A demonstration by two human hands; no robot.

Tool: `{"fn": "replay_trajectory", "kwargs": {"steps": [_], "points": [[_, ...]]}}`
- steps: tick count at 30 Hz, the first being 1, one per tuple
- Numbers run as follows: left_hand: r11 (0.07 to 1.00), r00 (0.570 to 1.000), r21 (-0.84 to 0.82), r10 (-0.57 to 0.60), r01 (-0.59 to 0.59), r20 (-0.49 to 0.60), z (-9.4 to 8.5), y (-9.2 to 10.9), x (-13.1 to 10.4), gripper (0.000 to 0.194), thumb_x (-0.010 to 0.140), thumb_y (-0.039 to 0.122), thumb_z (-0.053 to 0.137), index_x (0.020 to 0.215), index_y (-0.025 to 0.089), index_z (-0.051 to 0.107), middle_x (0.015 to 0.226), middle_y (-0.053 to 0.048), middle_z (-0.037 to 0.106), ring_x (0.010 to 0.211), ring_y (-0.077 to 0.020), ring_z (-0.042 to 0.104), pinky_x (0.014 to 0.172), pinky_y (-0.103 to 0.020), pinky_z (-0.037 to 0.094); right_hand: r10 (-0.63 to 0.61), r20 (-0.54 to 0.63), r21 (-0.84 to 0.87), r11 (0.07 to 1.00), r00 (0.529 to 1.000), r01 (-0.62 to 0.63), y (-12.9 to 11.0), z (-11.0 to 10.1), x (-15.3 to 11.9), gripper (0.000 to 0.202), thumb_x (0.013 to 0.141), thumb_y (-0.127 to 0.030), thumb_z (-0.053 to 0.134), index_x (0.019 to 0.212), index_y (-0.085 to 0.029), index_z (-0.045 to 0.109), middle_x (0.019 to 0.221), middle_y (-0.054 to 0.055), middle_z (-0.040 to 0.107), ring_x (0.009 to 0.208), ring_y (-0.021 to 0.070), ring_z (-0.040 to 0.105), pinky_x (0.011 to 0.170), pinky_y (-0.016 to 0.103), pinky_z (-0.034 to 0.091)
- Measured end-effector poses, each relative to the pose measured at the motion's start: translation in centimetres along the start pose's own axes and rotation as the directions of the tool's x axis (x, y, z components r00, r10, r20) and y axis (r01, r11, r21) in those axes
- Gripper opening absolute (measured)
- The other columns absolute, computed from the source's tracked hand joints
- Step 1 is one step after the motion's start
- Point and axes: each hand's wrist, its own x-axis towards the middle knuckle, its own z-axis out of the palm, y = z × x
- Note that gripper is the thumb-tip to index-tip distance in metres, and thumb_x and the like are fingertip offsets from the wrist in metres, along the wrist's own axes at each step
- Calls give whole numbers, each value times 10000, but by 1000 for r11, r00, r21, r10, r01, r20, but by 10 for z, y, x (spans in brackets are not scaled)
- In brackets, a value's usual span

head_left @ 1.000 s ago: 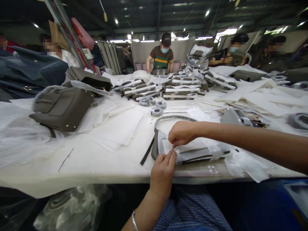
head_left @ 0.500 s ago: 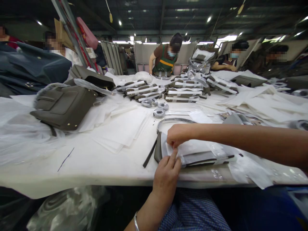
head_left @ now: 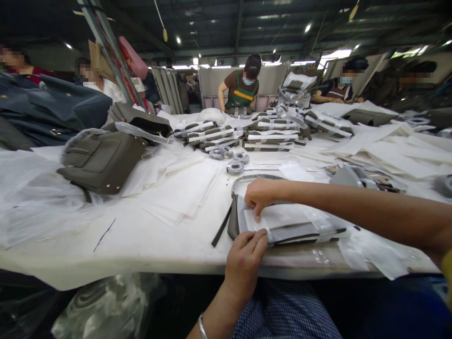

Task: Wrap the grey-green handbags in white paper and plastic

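Observation:
A dark grey-brown handbag (head_left: 233,226) lies flat before me at the table's front edge, partly covered in white wrapping and clear tape. Its wrapped handle (head_left: 235,186) arches away at the back. A folded white sheet (head_left: 286,215) rests on top. My left hand (head_left: 245,256) comes from below, its fingers stretched over the bag's near edge; the thumb is hidden. My right hand (head_left: 259,195) reaches in from the right, fingers curled closed, with one digit pointing down onto the sheet's left end. Whether anything is inside its curled fingers is hidden.
Wrapped bags (head_left: 270,136) are stacked farther back, with several wrapped rolls (head_left: 235,167) in front. White sheets (head_left: 180,188) lie left of centre. An unwrapped bag (head_left: 102,162) stands at left. A masked co-worker (head_left: 242,87) bends over the table's far side.
My right hand and left fingertips, close together before, have parted slightly. The left fingers sit a little lower, showing more of the sheet's left end. The view has shifted a little.

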Motion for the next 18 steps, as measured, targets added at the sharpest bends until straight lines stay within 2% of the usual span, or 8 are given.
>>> {"fn": "replay_trajectory", "kwargs": {"steps": [3,5,9,12,15,17,18], "points": [[1000,999,-3,-24,24,24,-1,2,-1,293,938,119,565,1214,197,626,1283,-19,682,1017,-188,601,922,-339,579,43,-47,69,997,998,-40,16,7,7,503,564,-666,805,716,-195,720,595,-15,631,539,119,446,570,259,235],[999,999,-2,-32,32,29,-1,2,0,308,933,115,571,1223,202,624,1274,-25,687,1013,-182,610,917,-337,587,33,-30,235,972,999,-25,30,14,14,497,548,-639,821,699,-183,694,583,-36,599,547,110,436,575,256,255],[998,998,-1,-62,62,27,-1,3,4,298,935,117,570,1211,208,635,1252,-32,699,999,-177,624,901,-338,601,-40,16,526,850,999,26,55,32,29,466,564,-561,832,748,-154,696,621,-48,605,590,102,475,599,243,319],[997,997,-3,-80,80,20,-3,5,2,283,930,103,569,1183,202,648,1245,-24,705,983,-180,637,887,-331,607,-27,-5,595,804,1000,25,65,41,35,441,671,-547,763,779,-123,711,629,-25,620,598,107,499,599,238,354],[997,997,-6,-75,75,-18,1,6,-10,325,922,88,561,1206,219,649,1233,-21,711,987,-184,667,877,-326,617,87,-71,633,774,994,-22,63,35,21,427,822,-502,632,807,-85,723,641,25,649,605,122,530,594,238,384],[999,994,2,-40,40,-104,19,-2,-13,437,896,72,557,1282,267,624,1196,-10,728,977,-197,696,846,-331,637,186,-139,630,775,973,-58,51,26,0,400,903,-423,540,883,-75,735,732,66,704,675,141,585,629,237,413],[1000,982,9,5,-3,-187,34,-9,-8,503,882,101,572,1330,328,594,1147,7,745,936,-206,715,790,-334,655,228,-169,622,780,959,-76,42,23,-10,390,932,-381,494,926,-77,738,790,81,726,720,149,616,649,235,426]]}}
